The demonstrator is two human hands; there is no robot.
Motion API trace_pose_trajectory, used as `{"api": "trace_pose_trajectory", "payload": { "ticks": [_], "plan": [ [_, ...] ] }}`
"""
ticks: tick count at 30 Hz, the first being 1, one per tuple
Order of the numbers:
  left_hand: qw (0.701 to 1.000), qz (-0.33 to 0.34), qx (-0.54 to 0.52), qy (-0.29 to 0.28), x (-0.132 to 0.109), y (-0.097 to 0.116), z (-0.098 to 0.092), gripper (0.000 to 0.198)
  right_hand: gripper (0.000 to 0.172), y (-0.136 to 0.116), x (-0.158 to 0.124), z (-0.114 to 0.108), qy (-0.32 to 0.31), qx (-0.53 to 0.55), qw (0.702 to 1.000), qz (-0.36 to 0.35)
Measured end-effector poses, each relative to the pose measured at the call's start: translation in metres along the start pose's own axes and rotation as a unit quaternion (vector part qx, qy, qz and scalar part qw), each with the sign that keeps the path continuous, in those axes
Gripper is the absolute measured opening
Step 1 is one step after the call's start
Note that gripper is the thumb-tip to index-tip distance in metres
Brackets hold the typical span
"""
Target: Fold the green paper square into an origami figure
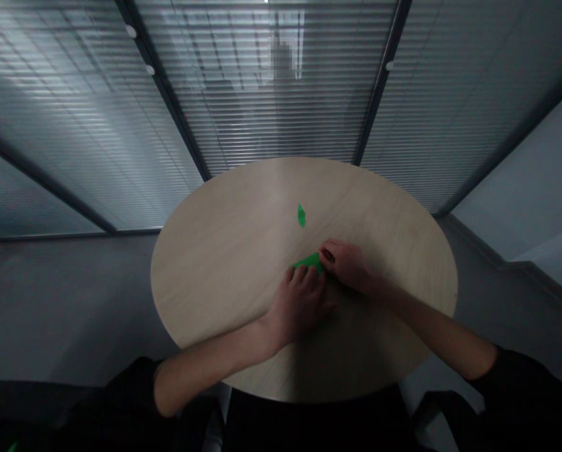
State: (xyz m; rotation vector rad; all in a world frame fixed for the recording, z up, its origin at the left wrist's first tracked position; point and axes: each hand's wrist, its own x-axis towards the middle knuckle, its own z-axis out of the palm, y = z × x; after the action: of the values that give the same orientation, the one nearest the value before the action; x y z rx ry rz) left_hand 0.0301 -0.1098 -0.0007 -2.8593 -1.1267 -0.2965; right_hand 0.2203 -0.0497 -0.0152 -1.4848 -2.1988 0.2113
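Observation:
A flat bright green piece that looks like paper (309, 260) lies on the round wooden table, partly covered by both hands. My left hand (300, 298) rests over its near edge, fingers laid out flat and the thumb stretched to the right. At the piece's right end, my right hand (345, 262) is curled, with thumb and fingertips closed on the edge. A smaller green scrap (301, 215), narrow and pointed, lies apart on the table beyond the hands.
The round light-wood table (205, 251) has a curved edge all round. Behind it stand glass partitions with blinds (271, 119) and dark frames. Dark chair parts (443, 402) show at the near side, and a pale wall (525, 182) stands to the right.

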Motion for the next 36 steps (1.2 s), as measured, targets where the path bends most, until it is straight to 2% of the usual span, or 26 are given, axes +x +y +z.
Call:
{"api": "trace_pose_trajectory", "payload": {
  "ticks": [8, 14, 20, 24, 30, 33, 36],
  "plan": [
    [0.994, -0.088, 0.052, -0.046, -0.006, 0.011, -0.013, 0.065, 0.016, -0.001, 0.0, 0.001, -0.002, -0.016, 1.0, -0.002],
    [0.988, -0.106, 0.07, -0.084, -0.007, 0.015, -0.016, 0.088, 0.016, -0.001, 0.0, 0.002, -0.001, -0.02, 1.0, -0.003],
    [0.984, -0.141, 0.036, -0.099, -0.004, 0.014, -0.023, 0.078, 0.016, -0.001, 0.001, 0.002, -0.002, -0.02, 1.0, 0.002],
    [0.983, -0.153, 0.032, -0.094, -0.006, 0.013, -0.024, 0.078, 0.014, 0.0, 0.001, 0.003, -0.004, -0.017, 1.0, 0.002],
    [0.993, -0.108, 0.04, -0.028, -0.005, 0.005, -0.011, 0.082, 0.015, 0.0, 0.001, 0.004, -0.005, -0.01, 1.0, 0.006],
    [0.999, -0.038, -0.021, -0.03, 0.002, -0.001, -0.002, 0.075, 0.015, -0.001, 0.001, 0.003, -0.011, -0.001, 1.0, 0.008],
    [0.998, -0.017, -0.056, -0.022, 0.008, -0.005, 0.004, 0.074, 0.016, 0.0, 0.002, 0.002, -0.014, 0.01, 1.0, 0.016]
  ]
}}
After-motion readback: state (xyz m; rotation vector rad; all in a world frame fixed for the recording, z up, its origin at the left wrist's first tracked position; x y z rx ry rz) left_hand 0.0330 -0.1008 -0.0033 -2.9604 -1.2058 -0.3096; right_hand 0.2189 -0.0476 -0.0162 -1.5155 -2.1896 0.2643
